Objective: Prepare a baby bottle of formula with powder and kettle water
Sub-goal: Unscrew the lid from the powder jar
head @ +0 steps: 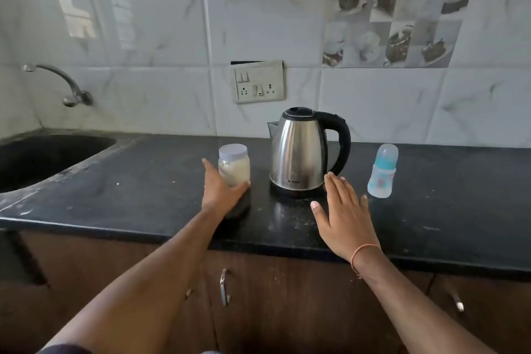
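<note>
My left hand (221, 191) reaches across the counter to the powder jar (234, 165), thumb at its right base and fingers spread around its left side, cupping the lower part; whether I have a firm grip yet I cannot tell. My right hand (343, 215) is held flat, fingers straight and together, thumb out to the left, palm down over the countertop (143, 181), holding nothing. An orange thread band (363, 253) circles that wrist.

The jar is clear with a pale lid and holds off-white powder. Just right of it stands the steel kettle (301, 152) with its black lid and black handle turned to the right; my right fingertips are near its base, on the handle side. The baby bottle (383, 171), capped, with a blue collar, stands upright to the right of my right hand and apart from it, well right of the kettle.

The countertop is dark speckled stone with pale smudges. Below its front edge are brown cabinet doors with a metal handle (224, 286). At far left a dark sink (43, 158) is sunk into the counter, with a curved tap (61, 83) on the wall above. The wall is white marbled tile, with a switch and socket plate (260, 85) behind the kettle and picture tiles of cups (393, 17) higher to the right.
</note>
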Available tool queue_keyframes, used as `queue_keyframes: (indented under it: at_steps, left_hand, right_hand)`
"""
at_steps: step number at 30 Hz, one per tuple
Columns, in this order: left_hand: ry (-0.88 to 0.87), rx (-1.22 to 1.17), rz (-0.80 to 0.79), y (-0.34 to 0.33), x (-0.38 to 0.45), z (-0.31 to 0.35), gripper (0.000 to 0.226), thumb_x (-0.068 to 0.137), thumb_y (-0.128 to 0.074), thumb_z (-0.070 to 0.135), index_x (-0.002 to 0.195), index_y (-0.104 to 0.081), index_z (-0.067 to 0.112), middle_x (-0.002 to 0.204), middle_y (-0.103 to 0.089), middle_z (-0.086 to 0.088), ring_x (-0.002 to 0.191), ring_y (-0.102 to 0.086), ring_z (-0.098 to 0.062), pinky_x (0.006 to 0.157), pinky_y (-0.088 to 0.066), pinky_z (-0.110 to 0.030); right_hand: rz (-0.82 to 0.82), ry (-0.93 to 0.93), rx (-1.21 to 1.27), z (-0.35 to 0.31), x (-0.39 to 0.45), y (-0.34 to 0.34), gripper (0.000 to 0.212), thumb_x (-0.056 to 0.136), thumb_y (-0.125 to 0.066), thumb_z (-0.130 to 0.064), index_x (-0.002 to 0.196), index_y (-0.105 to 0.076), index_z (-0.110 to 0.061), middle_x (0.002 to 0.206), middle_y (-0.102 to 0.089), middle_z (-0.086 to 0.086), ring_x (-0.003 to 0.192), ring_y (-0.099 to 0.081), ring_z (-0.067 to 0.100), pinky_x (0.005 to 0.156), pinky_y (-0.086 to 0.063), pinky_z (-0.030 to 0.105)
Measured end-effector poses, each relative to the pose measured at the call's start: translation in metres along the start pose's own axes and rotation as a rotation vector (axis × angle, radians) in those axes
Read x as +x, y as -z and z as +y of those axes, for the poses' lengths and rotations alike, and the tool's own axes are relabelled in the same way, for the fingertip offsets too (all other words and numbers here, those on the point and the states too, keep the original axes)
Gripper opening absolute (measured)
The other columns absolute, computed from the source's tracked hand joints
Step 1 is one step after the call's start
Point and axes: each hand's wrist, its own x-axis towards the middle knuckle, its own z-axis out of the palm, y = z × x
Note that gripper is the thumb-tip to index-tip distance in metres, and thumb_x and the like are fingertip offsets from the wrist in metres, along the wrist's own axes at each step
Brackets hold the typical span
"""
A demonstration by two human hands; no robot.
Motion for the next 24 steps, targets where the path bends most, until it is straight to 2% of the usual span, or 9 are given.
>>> queue_keyframes:
  at_steps: [3, 5, 7, 10, 13, 16, 24]
  left_hand:
    - [0.023, -0.051, -0.012, -0.002, 0.020, 0.001, 0.148, 0.075, -0.097, 0.035, 0.171, 0.015, 0.024, 0.162, -0.047, 0.001, 0.145, -0.052, -0.028, 0.121, -0.043, -0.048]
    - [0.035, -0.052, -0.004, -0.004, 0.031, 0.000, 0.137, 0.073, -0.099, 0.033, 0.172, -0.005, 0.024, 0.153, -0.055, 0.001, 0.137, -0.058, -0.028, 0.113, -0.049, -0.044]
    - [0.018, -0.029, 0.009, -0.006, 0.032, 0.001, 0.118, 0.069, -0.101, 0.034, 0.163, -0.031, 0.027, 0.137, -0.062, 0.003, 0.126, -0.063, -0.027, 0.102, -0.053, -0.041]
    - [0.019, 0.000, 0.003, -0.005, 0.026, 0.000, 0.099, 0.065, -0.102, 0.040, 0.147, -0.047, 0.025, 0.124, -0.065, 0.005, 0.116, -0.066, -0.024, 0.095, -0.056, -0.040]
    - [0.019, 0.003, -0.026, -0.005, 0.005, 0.005, 0.095, 0.063, -0.103, 0.042, 0.140, -0.049, 0.026, 0.120, -0.064, 0.006, 0.113, -0.065, -0.022, 0.092, -0.055, -0.038]
    - [-0.008, -0.004, -0.070, -0.009, -0.026, 0.012, 0.099, 0.060, -0.104, 0.043, 0.139, -0.046, 0.029, 0.121, -0.062, 0.009, 0.114, -0.063, -0.020, 0.096, -0.055, -0.040]
    - [-0.187, 0.146, -0.319, -0.045, -0.088, 0.035, 0.127, 0.058, -0.104, 0.048, 0.158, -0.029, 0.032, 0.141, -0.059, 0.008, 0.127, -0.059, -0.018, 0.109, -0.054, -0.046]
  right_hand:
    - [0.009, -0.028, 0.025, 0.004, 0.003, -0.003, 0.073, 0.111, -0.028, -0.059, 0.173, -0.011, -0.025, 0.181, -0.011, -0.007, 0.167, -0.006, 0.016, 0.133, -0.017, 0.059]
    - [0.015, -0.034, 0.039, 0.006, 0.005, -0.006, 0.073, 0.111, -0.027, -0.060, 0.173, -0.013, -0.025, 0.181, -0.013, -0.007, 0.167, -0.008, 0.016, 0.133, -0.018, 0.058]
    - [0.016, -0.042, 0.048, 0.005, 0.007, -0.006, 0.073, 0.110, -0.028, -0.060, 0.172, -0.014, -0.025, 0.180, -0.016, -0.006, 0.167, -0.010, 0.016, 0.133, -0.019, 0.058]
    - [0.022, -0.055, 0.073, 0.006, 0.008, -0.005, 0.072, 0.111, -0.031, -0.059, 0.172, -0.018, -0.023, 0.179, -0.020, -0.004, 0.166, -0.013, 0.018, 0.132, -0.022, 0.057]
    - [0.038, -0.055, 0.107, 0.005, 0.006, -0.004, 0.072, 0.110, -0.032, -0.058, 0.171, -0.022, -0.021, 0.178, -0.025, -0.001, 0.165, -0.018, 0.020, 0.132, -0.026, 0.055]
    - [0.065, -0.048, 0.128, 0.005, 0.004, -0.003, 0.071, 0.110, -0.033, -0.059, 0.169, -0.027, -0.020, 0.175, -0.032, 0.001, 0.163, -0.024, 0.021, 0.130, -0.030, 0.055]
    - [0.117, -0.055, 0.266, 0.001, -0.004, 0.006, 0.068, 0.109, -0.036, -0.061, 0.165, -0.037, -0.021, 0.168, -0.043, 0.001, 0.158, -0.034, 0.019, 0.125, -0.037, 0.041]
